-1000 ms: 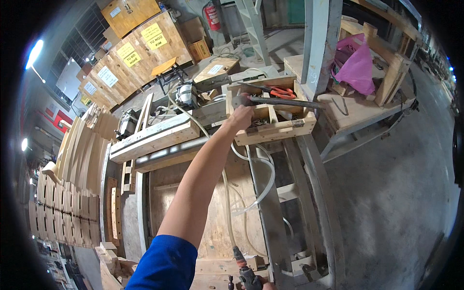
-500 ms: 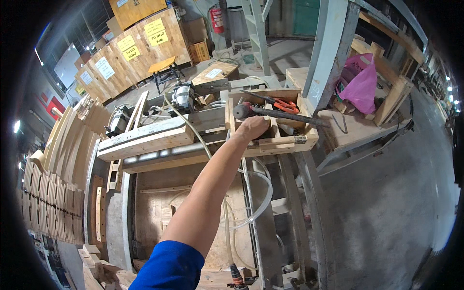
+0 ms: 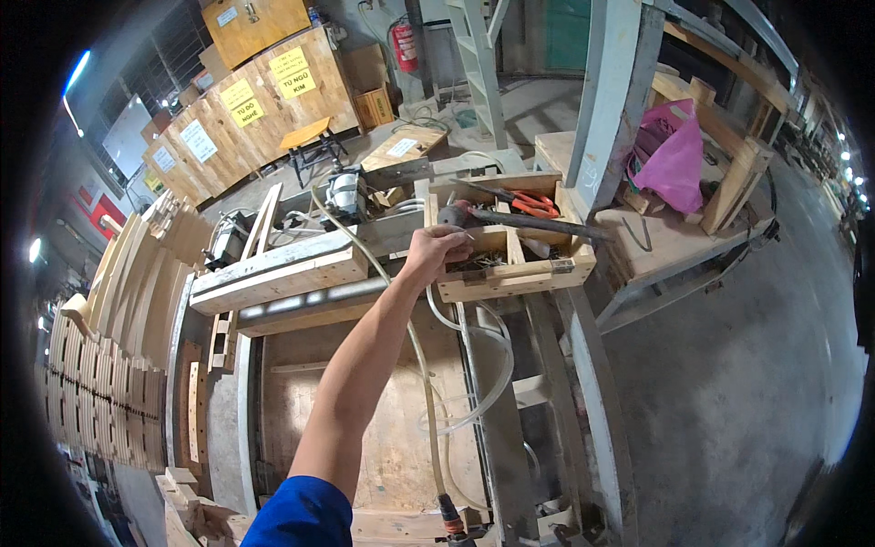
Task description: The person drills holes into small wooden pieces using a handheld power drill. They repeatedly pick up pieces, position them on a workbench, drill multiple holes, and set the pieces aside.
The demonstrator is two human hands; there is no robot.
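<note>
My left hand (image 3: 439, 252) is at the left front corner of a wooden tool box (image 3: 515, 283), fingers pinched together. A thin, light thing seems to show at the fingertips, too small to name. Just beside the hand, a front compartment holds a heap of small metal pieces (image 3: 478, 262), which look like nails or screws. Across the box lies a hammer (image 3: 538, 221), its head near my fingers and its dark handle reaching past the right wall. Behind it rests a red-handled hand tool (image 3: 533, 204). My right hand is out of view.
A pale hose (image 3: 421, 365) runs down to a power tool (image 3: 451, 517) at the lower edge. Stacked curved wooden parts (image 3: 118, 319) stand at left. A grey metal post (image 3: 612, 100) rises right of the box, next to a bench with a pink bag (image 3: 673, 159).
My left hand has come up out of the box's front compartment and moved left, fingers pinched. The small metal pieces there now show. The hammer appears to lie slightly lower in the box.
</note>
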